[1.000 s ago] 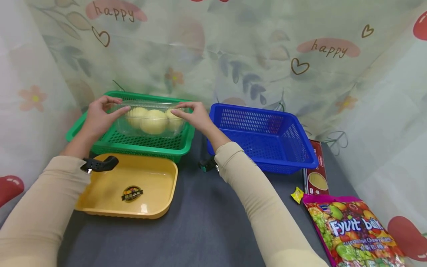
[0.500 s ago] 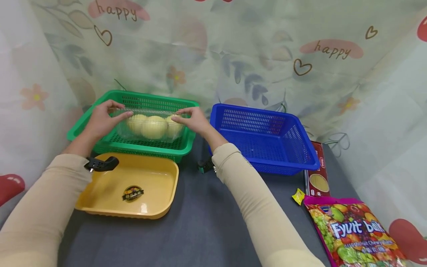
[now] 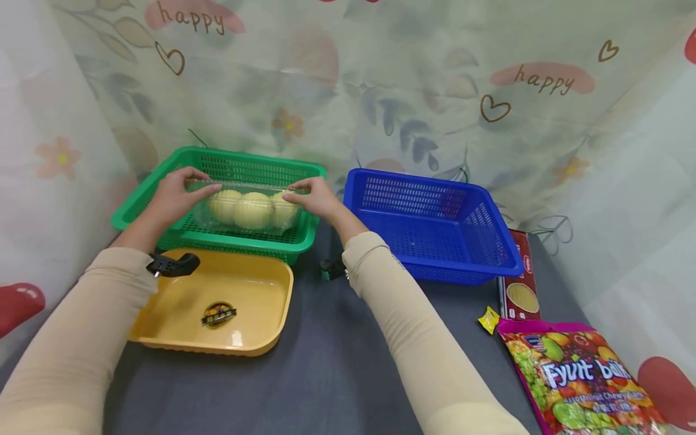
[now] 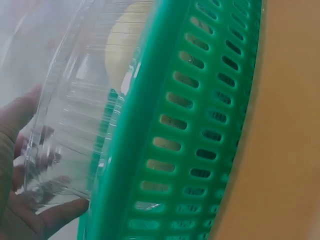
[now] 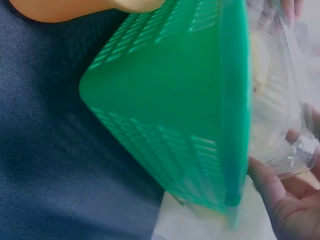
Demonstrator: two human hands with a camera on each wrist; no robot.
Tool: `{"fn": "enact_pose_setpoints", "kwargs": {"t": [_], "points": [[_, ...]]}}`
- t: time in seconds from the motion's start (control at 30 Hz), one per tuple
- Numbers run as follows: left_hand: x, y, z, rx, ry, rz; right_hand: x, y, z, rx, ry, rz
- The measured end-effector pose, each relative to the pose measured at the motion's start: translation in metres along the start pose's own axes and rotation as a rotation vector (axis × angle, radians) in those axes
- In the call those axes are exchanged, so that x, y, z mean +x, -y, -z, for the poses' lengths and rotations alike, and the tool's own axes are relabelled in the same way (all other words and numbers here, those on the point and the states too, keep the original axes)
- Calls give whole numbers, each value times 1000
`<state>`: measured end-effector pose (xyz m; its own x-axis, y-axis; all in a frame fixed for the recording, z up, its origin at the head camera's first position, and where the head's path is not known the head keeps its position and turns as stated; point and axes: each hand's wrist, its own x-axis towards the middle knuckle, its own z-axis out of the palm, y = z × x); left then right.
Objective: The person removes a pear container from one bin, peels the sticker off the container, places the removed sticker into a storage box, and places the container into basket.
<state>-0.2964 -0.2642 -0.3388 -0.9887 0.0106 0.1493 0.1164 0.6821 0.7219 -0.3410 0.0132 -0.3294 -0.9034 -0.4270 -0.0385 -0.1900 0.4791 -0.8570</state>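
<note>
This looks like a staged recording corner and not a real kitchen or shop. A thin cloth (image 3: pixel 348 78) printed with flowers, hearts and the word "happy" hangs as a backdrop just behind the hands. Under them is a table with a dark grey cover (image 3: pixel 326 374).

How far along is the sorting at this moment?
In hand: the left hand and right hand hold the clear box of buns low inside the green basket, not let go. Left: the blue basket and yellow tray hold no goods; the candy bag and red box lie on the table.
</note>
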Motion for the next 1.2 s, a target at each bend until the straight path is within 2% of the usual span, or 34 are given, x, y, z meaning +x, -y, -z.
{"fn": "enact_pose_setpoints", "kwargs": {"t": [0.07, 0.3, 0.43, 0.63, 0.7, 0.87, 0.9, 1.07, 1.2], "points": [[1, -1, 0, 23, 15, 9, 0, 1, -1, -17, 4, -13], [2, -1, 2, 130, 106, 32, 0, 7, -6, -281, 44, -24], [2, 1, 1, 148, 142, 23, -3, 10, -11, -356, 85, -21], [3, 7, 2, 145, 168, 22, 4, 13, -20, -384, 137, -95], [3, 8, 3, 135, 177, 22, 16, 0, -25, -373, 145, -90], [2, 16, 2, 121, 206, 36, 20, -8, -32, -372, 194, -112], [2, 17, 1, 119, 213, 41, 11, 1, -31, -390, 211, -138], [3, 24, -4, 112, 246, 54, -4, 9, -28, -376, 229, -138], [1, 21, -4, 149, 274, 34, -10, 9, -20, -269, 219, -123]]}}
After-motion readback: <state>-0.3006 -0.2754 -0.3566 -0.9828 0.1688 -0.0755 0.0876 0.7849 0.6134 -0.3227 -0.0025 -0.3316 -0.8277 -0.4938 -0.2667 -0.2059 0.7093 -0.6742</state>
